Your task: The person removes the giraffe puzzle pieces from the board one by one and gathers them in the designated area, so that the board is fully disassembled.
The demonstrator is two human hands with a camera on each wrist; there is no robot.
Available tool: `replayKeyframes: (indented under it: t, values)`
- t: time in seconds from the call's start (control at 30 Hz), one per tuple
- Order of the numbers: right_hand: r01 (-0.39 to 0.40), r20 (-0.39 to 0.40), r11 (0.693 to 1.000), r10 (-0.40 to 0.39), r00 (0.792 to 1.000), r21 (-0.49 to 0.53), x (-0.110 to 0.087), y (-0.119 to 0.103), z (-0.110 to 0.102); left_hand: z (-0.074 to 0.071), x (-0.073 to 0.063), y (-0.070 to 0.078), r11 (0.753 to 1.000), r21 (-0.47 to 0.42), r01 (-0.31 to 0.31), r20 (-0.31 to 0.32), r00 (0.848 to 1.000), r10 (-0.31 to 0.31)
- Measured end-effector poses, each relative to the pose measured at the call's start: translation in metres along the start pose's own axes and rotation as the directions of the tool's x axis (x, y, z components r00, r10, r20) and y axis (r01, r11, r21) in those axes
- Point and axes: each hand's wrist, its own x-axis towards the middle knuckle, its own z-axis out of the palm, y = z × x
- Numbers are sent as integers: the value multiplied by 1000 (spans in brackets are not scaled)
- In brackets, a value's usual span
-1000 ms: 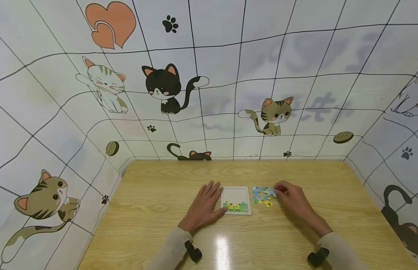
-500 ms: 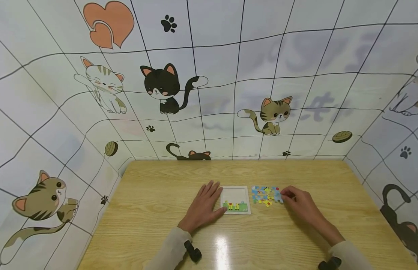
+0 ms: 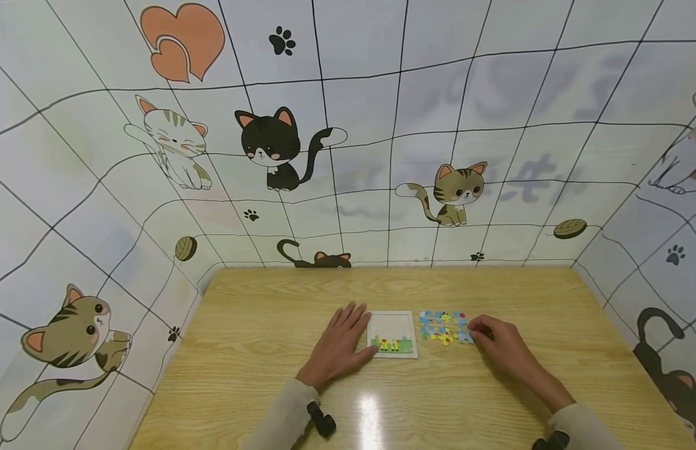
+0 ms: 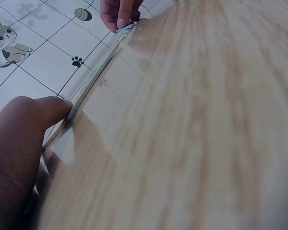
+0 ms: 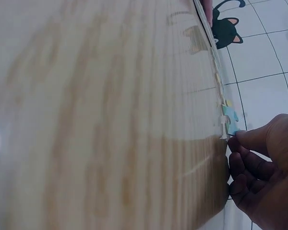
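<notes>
My left hand (image 3: 338, 347) lies flat with straight fingers along the left side of a white puzzle tray (image 3: 392, 313). Its thumb rests on the tray's lower left edge, also visible in the left wrist view. Joined green and yellow puzzle pieces (image 3: 401, 345) fill the tray's bottom row; above them the backing shows white. Right of the tray lies a cluster of loose blue and yellow puzzle pieces (image 3: 438, 326). At the cluster's right edge my right hand (image 3: 502, 344) pinches a light blue puzzle piece (image 5: 230, 117) between thumb and index finger, its other fingers curled.
All of this stands on a wooden table (image 3: 269, 294). Walls covered in a cat-print sheet (image 3: 365, 162) close in the back and both sides. A black wrist camera (image 3: 322, 420) is strapped over the left sleeve.
My right hand has moved a little right and nearer with a light blue piece, leaving more of the cluster in sight. The left hand and tray stay put.
</notes>
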Motion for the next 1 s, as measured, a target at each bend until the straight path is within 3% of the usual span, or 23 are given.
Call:
replayKeyframes:
  t: [0.5, 0.8, 1.0]
  values:
    - [7, -3, 999, -7, 1000, -43, 4, 0, -1, 0, 0, 0, 1000, 8, -5, -3, 1000, 5]
    - [142, -43, 989, -143, 989, -32, 11, -15, 6, 2, 1, 0, 1000, 9, -9, -12, 1000, 9]
    - [150, 5, 989, -150, 989, -2, 18, -25, 15, 4, 1, -3, 999, 34, -6, 22, 1000, 5]
